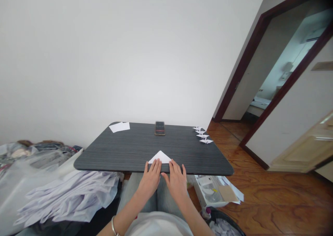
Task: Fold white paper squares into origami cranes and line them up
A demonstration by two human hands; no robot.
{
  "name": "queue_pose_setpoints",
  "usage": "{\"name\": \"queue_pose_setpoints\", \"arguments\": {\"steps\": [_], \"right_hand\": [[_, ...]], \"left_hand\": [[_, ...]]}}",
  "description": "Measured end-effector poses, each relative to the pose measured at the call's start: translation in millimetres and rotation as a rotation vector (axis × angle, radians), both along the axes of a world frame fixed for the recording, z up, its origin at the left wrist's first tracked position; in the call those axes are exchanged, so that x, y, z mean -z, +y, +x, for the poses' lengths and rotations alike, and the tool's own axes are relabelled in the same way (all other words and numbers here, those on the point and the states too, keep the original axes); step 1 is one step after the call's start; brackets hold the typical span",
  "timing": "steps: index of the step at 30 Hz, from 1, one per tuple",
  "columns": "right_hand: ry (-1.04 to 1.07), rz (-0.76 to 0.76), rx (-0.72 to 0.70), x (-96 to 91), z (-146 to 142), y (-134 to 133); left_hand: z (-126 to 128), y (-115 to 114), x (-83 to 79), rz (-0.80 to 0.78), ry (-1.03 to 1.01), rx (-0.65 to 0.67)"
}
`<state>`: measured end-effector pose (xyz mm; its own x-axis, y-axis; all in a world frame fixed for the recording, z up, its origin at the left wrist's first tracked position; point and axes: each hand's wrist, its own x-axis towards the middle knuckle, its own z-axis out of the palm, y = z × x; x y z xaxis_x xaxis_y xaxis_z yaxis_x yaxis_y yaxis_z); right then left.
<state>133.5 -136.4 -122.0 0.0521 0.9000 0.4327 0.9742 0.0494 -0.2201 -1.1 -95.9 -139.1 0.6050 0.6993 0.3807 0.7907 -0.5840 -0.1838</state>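
Note:
A white paper folded into a triangle (160, 156) lies at the near edge of the dark grey table (130, 149). My left hand (150, 180) rests with its fingers flat on the triangle's lower left edge. My right hand (177, 181) lies beside it, fingers stretched out on the lower right edge. Both hands press down on the fold and grip nothing.
A white sheet stack (119, 127) sits at the far left corner, a small dark phone on a stand (159, 128) at the far middle, several folded paper cranes (203, 135) along the right edge. Crumpled paper piles (70, 194) lie left; a box (210, 191) and bin (223, 225) lie right.

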Motion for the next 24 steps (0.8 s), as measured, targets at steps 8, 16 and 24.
{"name": "queue_pose_setpoints", "arguments": {"steps": [8, 16, 24], "right_hand": [[-0.003, -0.026, 0.031, -3.4, 3.6, -2.3], [-0.013, -0.039, -0.003, -6.6, -0.7, -2.7], [0.007, -0.058, -0.042, -6.8, -2.0, -3.6]], "left_hand": [[-1.7, -1.5, -1.8, 0.015, -0.017, 0.012], [-0.3, -0.3, 1.7, 0.025, -0.036, 0.018], [-3.2, -3.8, -3.4, 0.033, -0.046, 0.011]]}}
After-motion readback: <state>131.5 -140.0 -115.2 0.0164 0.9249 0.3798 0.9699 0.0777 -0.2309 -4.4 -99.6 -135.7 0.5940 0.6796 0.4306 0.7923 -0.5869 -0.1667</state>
